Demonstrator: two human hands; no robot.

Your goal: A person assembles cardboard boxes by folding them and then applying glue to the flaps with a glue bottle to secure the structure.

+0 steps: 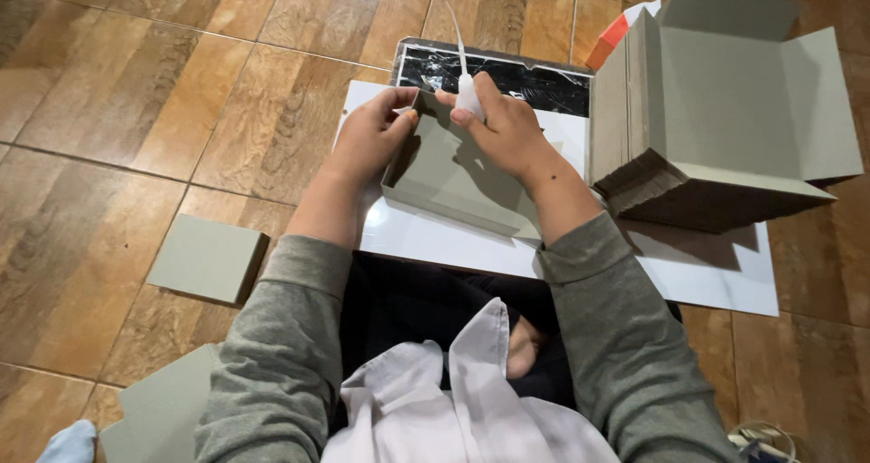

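Warm, fairly dim indoor light from above, and the picture's sharp in the middle. Glare on the white sheet (426,232); soft shadows fall beneath the cardboard stack (634,137), wide-angle stretching at the edges.

Two hands, the left hand (367,137) and the right hand (507,132), share one shallow grey cardboard tray (449,178) and one white glue bottle (468,91) with a thin nozzle. One white sheet (707,273) and one black glossy board (535,78) lie on the wooden floor (136,82), beside one stack of grey folded boxes (634,168) topped by one open grey box (752,91). Two flat grey cardboard pieces, one square (208,256) and one larger piece (159,409), lie at the left, and one orange-and-white item (614,35) shows behind the stack.
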